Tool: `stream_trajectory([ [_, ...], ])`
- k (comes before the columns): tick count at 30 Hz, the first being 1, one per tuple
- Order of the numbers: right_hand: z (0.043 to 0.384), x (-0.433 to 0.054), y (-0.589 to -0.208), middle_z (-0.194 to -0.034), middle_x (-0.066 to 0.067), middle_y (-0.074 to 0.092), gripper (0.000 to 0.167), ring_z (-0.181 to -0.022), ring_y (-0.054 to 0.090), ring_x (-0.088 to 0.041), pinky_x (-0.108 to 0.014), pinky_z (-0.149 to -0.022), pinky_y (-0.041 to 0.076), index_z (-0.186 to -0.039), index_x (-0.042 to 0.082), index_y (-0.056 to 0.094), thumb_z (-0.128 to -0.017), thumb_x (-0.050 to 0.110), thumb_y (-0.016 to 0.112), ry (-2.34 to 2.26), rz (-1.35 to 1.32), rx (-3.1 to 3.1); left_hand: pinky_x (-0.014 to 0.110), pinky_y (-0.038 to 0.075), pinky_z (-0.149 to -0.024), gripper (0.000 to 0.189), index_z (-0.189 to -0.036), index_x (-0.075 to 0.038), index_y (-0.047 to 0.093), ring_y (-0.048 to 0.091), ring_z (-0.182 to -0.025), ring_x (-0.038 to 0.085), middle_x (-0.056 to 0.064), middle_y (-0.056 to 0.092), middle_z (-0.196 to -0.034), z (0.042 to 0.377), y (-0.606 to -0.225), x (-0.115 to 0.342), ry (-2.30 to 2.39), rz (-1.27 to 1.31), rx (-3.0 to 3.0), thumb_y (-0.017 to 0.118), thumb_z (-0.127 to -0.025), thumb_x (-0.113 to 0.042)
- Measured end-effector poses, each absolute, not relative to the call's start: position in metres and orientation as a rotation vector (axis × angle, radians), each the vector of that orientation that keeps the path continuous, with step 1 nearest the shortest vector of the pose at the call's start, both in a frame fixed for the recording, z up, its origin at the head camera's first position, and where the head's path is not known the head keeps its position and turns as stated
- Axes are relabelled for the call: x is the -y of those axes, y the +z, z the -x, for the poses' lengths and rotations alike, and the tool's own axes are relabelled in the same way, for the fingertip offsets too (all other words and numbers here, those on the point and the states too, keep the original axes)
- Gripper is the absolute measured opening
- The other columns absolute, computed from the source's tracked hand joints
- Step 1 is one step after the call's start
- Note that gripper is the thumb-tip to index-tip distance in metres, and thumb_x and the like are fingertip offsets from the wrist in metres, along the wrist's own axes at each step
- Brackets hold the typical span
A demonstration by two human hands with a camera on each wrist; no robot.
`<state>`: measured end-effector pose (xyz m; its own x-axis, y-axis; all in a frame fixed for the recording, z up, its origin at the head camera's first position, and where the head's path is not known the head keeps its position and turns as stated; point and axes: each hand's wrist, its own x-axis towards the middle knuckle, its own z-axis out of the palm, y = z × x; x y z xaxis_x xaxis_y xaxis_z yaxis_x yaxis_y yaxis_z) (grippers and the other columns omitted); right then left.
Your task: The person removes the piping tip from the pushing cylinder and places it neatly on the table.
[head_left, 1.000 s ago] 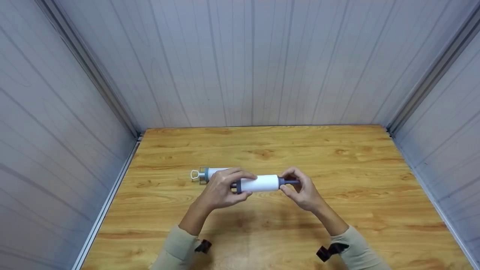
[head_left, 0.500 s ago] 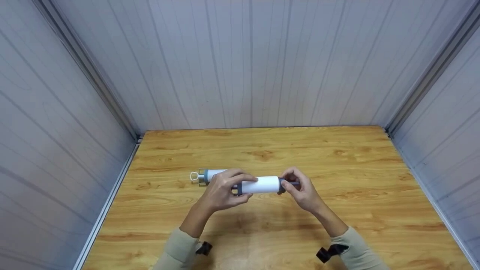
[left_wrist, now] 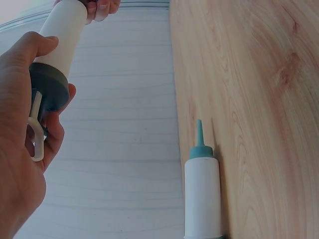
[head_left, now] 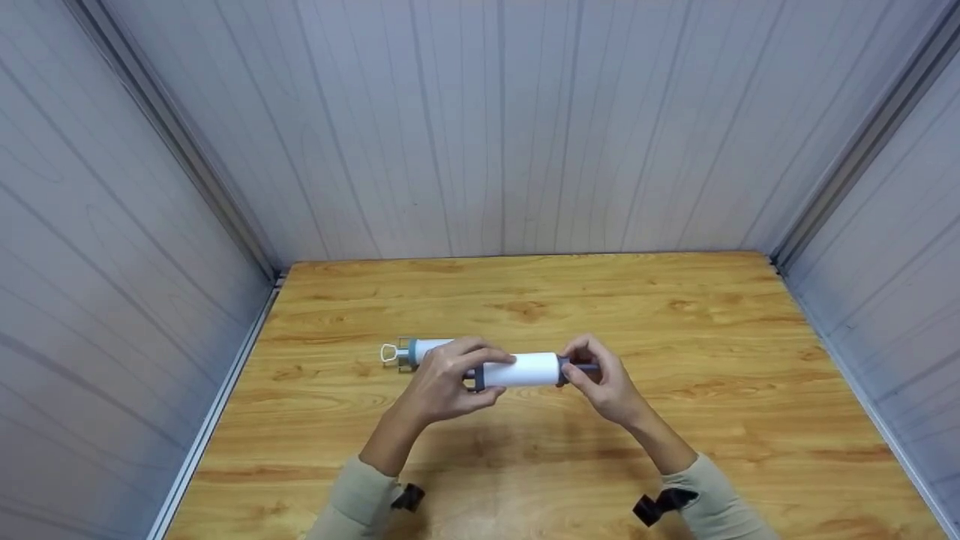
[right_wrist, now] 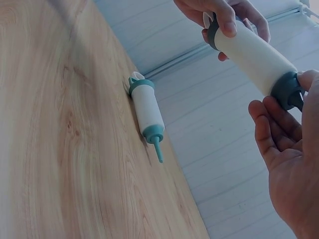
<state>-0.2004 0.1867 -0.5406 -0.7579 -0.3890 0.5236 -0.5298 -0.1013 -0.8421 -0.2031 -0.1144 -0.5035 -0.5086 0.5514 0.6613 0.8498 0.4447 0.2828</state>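
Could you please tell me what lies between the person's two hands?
The white tube with dark ends spans the stretch between the left hand and the right hand, each holding one end; the head view shows this.

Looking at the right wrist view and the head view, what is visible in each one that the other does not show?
Only the right wrist view shows the teal nozzle end of the lying tube; in the head view the left hand covers that end.

Only the head view shows the beige sleeves and the black wrist mounts.

Both show the two hands holding the white held tube, the right hand at its nozzle end, and the wooden table.
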Motion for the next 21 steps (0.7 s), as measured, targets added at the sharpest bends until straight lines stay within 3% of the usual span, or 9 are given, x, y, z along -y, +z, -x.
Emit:
stream_trajectory([
  [10,0.1986,-0.1873,-0.5426,-0.121,0.01,0.065,0.023,-0.105,0.069,-0.004,-0.021,-0.087,0.062,-0.121,-0.016,0.055,-0.098,-0.021,0.057,1.907,-1.072,2.031,0.031,0.064,-0.07,0.04,-0.124,-0.018,0.082,0.08,-0.091,0.02,0.007,0.083,-0.115,0.2017,-0.5038,0.1149,-0.849,1.171,2.236,0.095,-0.086,-0.021],
  [21,0.1978,-0.1868,-0.54,-0.105,0.009,0.067,0.013,-0.086,0.07,-0.003,-0.021,-0.074,0.065,-0.122,-0.015,0.053,-0.109,-0.013,0.053,2.004,-0.995,2.11,0.032,0.065,-0.072,0.038,-0.123,-0.018,0.082,0.08,-0.092,0.02,0.006,0.083,-0.116,0.2013,-0.5046,0.1151,-0.836,1.163,2.248,0.095,-0.087,-0.021],
])
